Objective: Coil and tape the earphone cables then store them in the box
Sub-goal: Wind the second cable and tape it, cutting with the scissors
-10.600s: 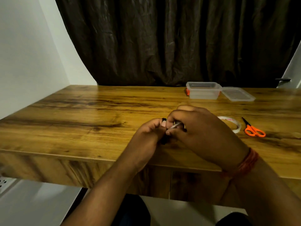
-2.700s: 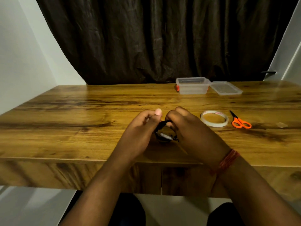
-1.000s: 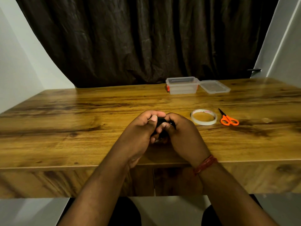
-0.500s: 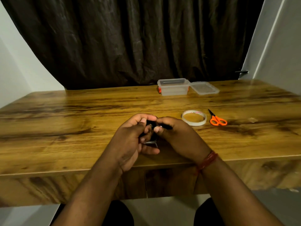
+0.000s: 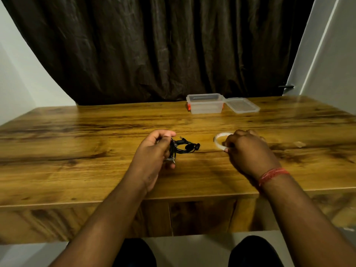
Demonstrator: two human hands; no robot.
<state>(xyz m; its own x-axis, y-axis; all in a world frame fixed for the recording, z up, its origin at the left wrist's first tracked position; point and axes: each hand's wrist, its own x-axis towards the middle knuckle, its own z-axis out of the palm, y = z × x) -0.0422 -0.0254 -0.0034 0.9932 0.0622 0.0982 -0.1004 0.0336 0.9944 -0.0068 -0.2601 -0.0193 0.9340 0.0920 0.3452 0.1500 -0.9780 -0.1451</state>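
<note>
My left hand (image 5: 154, 151) grips a coiled black earphone cable (image 5: 183, 147) just above the wooden table (image 5: 77, 151); the earbuds and plug stick out to the right of my fingers. My right hand (image 5: 246, 151) is curled over the near side of a clear tape roll (image 5: 219, 138) and holds it at its rim. The clear plastic box (image 5: 205, 104) stands open at the back of the table, its lid (image 5: 241, 107) lying beside it on the right.
A dark curtain hangs behind the table. A small pale scrap (image 5: 299, 144) lies on the table right of my right hand. The scissors seen earlier are hidden behind my right hand. The table's front edge runs just under my wrists.
My right hand has let go of the coil and moved right onto the tape roll. My left hand alone keeps the coiled cable.
</note>
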